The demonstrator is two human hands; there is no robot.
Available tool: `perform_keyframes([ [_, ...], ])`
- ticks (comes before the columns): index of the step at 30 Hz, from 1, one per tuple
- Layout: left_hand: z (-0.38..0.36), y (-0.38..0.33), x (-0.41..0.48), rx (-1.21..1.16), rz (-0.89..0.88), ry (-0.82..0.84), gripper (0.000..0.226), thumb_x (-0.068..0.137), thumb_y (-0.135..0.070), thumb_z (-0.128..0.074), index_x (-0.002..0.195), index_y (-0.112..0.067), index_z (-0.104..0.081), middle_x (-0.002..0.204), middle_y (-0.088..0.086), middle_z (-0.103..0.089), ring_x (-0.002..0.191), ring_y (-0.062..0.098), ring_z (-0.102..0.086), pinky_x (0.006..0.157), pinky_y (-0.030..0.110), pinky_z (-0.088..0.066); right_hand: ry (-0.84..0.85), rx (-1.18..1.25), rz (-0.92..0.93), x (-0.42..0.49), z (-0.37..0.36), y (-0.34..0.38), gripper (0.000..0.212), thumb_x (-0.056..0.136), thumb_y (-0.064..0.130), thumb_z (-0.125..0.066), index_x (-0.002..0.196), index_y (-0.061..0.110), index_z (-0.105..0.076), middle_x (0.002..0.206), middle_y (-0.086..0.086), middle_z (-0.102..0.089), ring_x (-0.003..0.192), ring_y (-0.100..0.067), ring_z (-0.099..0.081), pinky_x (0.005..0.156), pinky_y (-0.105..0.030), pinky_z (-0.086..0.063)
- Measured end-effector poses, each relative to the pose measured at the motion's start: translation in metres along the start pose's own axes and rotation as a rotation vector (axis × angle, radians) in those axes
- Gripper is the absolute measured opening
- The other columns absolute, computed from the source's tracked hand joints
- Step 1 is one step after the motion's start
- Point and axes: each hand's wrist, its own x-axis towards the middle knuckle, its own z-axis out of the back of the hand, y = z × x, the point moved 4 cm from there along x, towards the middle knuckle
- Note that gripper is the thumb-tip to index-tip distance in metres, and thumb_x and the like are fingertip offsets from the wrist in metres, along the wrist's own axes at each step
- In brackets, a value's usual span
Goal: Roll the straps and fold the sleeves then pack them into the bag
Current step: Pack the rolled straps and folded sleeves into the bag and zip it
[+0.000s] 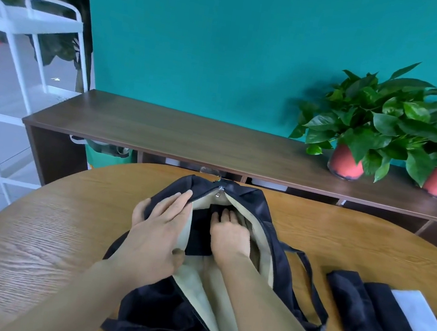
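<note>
A black bag (258,201) with beige lining lies unzipped in the middle of the round wooden table (46,224). My left hand (156,229) holds the bag's left edge back, with fingers laid over the outside and the thumb on the lining. My right hand (229,235) is inside the opening, fingers fairly straight, pressing down on a folded black piece (198,236) that lies on the lining. To the right of the bag, folded black sleeves (360,308) and a folded white one (416,311) lie side by side on the table.
A bag strap (307,263) loops over the table to the right of the bag. Behind the table runs a dark wooden sideboard (160,131) with two potted plants (365,125) at its right. A white metal cart (34,21) stands at the far left.
</note>
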Motion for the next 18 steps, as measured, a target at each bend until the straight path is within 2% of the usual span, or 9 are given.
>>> perform_keyframes([
  [2, -0.001, 0.0, 0.0, 0.017, 0.004, 0.015, 0.084, 0.082, -0.03, -0.053, 0.152, -0.021, -0.008, 0.158, -0.014, 0.016, 0.141, 0.003, 0.013, 0.113, 0.042, 0.009, 0.027, 0.027, -0.047, -0.002, 0.001, -0.001, 0.057, 0.094, 0.007, -0.04, 0.148, 0.01, -0.022, 0.151, -0.025, -0.021, 0.136, -0.038, -0.029, 0.1, -0.046, -0.04],
  [4, 0.0, -0.001, -0.001, 0.01, 0.008, 0.009, 0.083, 0.083, -0.03, -0.054, 0.152, -0.02, -0.009, 0.157, -0.014, 0.016, 0.14, 0.002, 0.013, 0.113, 0.042, 0.009, 0.057, 0.08, -0.096, -0.004, 0.003, -0.002, 0.061, 0.095, 0.007, -0.04, 0.15, 0.016, -0.017, 0.152, -0.026, -0.016, 0.129, -0.042, -0.039, 0.096, -0.045, -0.042],
  [7, 0.0, -0.001, -0.003, 0.02, 0.021, 0.028, 0.084, 0.084, -0.032, -0.053, 0.152, -0.021, -0.006, 0.157, -0.014, 0.019, 0.141, 0.003, 0.013, 0.113, 0.041, 0.01, 0.082, 0.136, -0.122, -0.006, 0.005, -0.004, 0.063, 0.094, 0.006, -0.04, 0.15, 0.019, -0.016, 0.15, -0.026, -0.021, 0.119, -0.04, -0.049, 0.091, -0.043, -0.045],
  [12, 0.0, -0.002, -0.003, 0.056, 0.032, 0.043, 0.084, 0.085, -0.035, -0.052, 0.152, -0.022, -0.001, 0.156, -0.014, 0.021, 0.142, 0.005, 0.014, 0.113, 0.042, 0.009, 0.065, 0.115, -0.125, -0.005, 0.004, -0.007, 0.056, 0.092, 0.006, -0.042, 0.145, 0.019, -0.029, 0.136, -0.024, -0.041, 0.115, -0.038, -0.051, 0.089, -0.042, -0.046],
  [15, -0.002, -0.001, -0.002, 0.013, 0.021, 0.018, 0.085, 0.082, -0.032, -0.057, 0.152, -0.021, -0.011, 0.158, -0.014, 0.013, 0.142, 0.004, 0.009, 0.112, 0.041, 0.008, 0.043, 0.094, -0.112, -0.001, 0.007, -0.007, 0.05, 0.092, 0.008, -0.043, 0.14, 0.017, -0.035, 0.131, -0.02, -0.045, 0.112, -0.037, -0.052, 0.087, -0.041, -0.045],
  [18, -0.004, 0.0, -0.002, 0.007, 0.005, -0.003, 0.085, 0.077, -0.03, -0.06, 0.151, -0.019, -0.019, 0.159, -0.012, 0.005, 0.139, 0.004, 0.006, 0.111, 0.041, 0.006, 0.035, 0.064, -0.089, 0.005, 0.006, -0.007, 0.051, 0.093, 0.009, -0.044, 0.142, 0.017, -0.034, 0.14, -0.019, -0.038, 0.121, -0.037, -0.046, 0.094, -0.041, -0.041],
])
